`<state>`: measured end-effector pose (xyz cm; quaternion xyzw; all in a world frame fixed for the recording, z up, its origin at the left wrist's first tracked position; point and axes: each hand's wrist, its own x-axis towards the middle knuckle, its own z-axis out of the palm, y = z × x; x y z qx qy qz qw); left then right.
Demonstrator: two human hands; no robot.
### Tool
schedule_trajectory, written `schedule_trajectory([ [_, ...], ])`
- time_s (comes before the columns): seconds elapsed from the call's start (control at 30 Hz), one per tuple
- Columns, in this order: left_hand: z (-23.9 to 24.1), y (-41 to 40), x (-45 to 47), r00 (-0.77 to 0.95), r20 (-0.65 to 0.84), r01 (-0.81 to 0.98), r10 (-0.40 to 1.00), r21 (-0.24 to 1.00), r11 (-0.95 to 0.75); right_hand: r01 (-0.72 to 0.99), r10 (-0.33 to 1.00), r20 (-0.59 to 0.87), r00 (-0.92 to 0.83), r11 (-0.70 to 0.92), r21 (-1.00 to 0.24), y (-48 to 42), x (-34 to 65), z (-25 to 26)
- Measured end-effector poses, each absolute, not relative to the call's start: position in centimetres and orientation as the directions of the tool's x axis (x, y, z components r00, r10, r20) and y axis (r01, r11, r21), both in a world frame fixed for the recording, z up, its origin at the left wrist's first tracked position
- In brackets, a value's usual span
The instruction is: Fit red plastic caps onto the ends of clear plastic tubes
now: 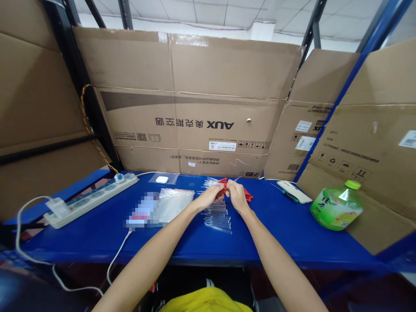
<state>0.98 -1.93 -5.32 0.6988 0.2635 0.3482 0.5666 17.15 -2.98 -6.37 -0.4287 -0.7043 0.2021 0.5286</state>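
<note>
My left hand and my right hand meet over the middle of the blue table, fingers pinched together around a small red piece and a thin clear tube. Under the hands lies a row of several clear tubes side by side. More red pieces lie just right of my right hand. What exactly each hand pinches is too small to name with certainty.
A clear plastic bag and a blurred item lie to the left. A white power strip with cables sits far left. A white earbud case, a white phone, a screwdriver and a green bottle are on the table. Cardboard boxes wall the back.
</note>
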Motion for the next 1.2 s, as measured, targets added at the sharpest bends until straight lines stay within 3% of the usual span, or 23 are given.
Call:
schedule_trajectory([
  [0.17,-5.3,-2.0,1.2,0.625,0.174,-0.124,0.761,0.985,-0.123,0.4,0.81,0.582,-0.067,0.557,-0.728,-3.0,17.0,-6.1],
  [0.43,-6.1,-1.3,1.4,0.528,0.213,-0.11,0.822,0.977,-0.182,0.546,0.817,0.576,0.028,0.47,-0.694,-2.5,16.4,-6.6],
  [0.73,-5.8,-1.7,1.1,0.614,0.067,-0.067,0.787,0.997,-0.033,0.75,0.834,0.546,-0.074,0.408,-0.521,-3.1,16.2,-6.6],
  [0.97,-4.3,-2.9,1.0,0.59,0.091,-0.039,0.802,0.996,-0.085,0.836,0.794,0.599,-0.107,0.398,-0.377,-3.1,16.1,-6.5],
  [1.2,-4.6,-3.0,1.4,0.551,0.105,-0.069,0.828,0.994,-0.08,0.804,0.783,0.612,-0.112,0.433,-0.407,-2.8,16.3,-6.6],
])
